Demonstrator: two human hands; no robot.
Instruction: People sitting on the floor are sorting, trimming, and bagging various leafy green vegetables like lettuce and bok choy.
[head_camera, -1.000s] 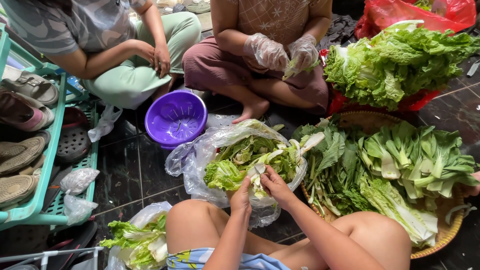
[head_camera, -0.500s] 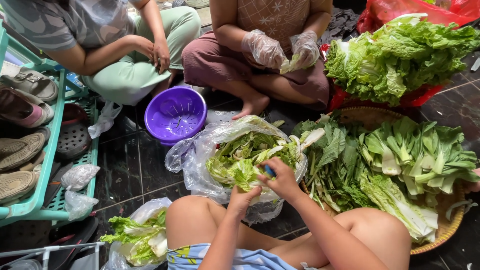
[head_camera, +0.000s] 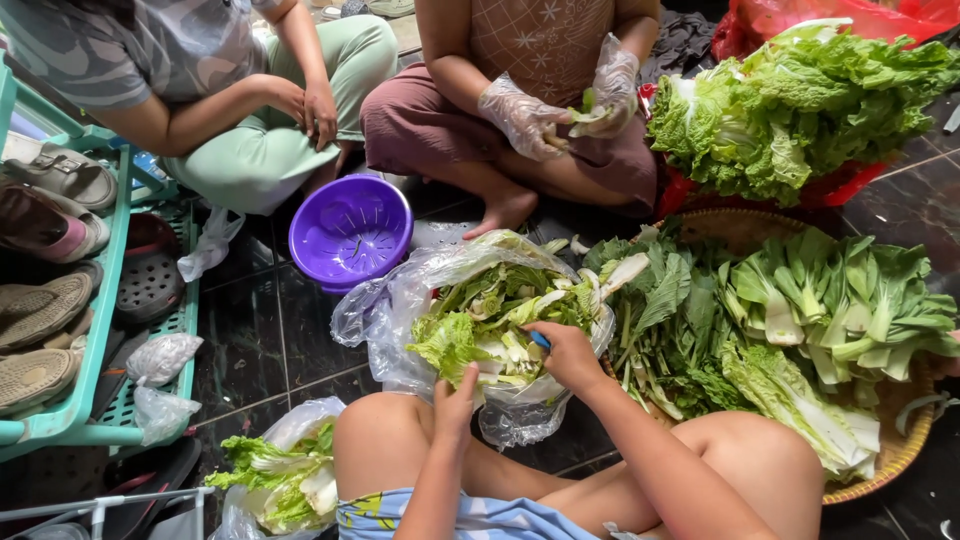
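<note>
A clear plastic bag (head_camera: 385, 305) full of cut green leaves (head_camera: 500, 310) lies on the dark floor in front of my knees. My right hand (head_camera: 570, 357) is over the bag's right side, closed on a small blue-handled tool (head_camera: 540, 340) whose tip is hidden among the leaves. My left hand (head_camera: 455, 402) sits lower, at the bag's near edge above my left knee, fingers loosely apart and holding nothing I can see.
A woven basket (head_camera: 890, 455) of leafy greens stands at my right, with a heap of lettuce (head_camera: 800, 100) behind it. A purple colander (head_camera: 350, 232) sits beyond the bag. Two people sit opposite; one, in plastic gloves (head_camera: 520, 115), holds a leaf. A teal shoe rack (head_camera: 95, 340) stands left.
My hands, together over the leaves a second ago, have parted: the left dropped back toward my knee, the right stayed over the bag with the blue tool.
</note>
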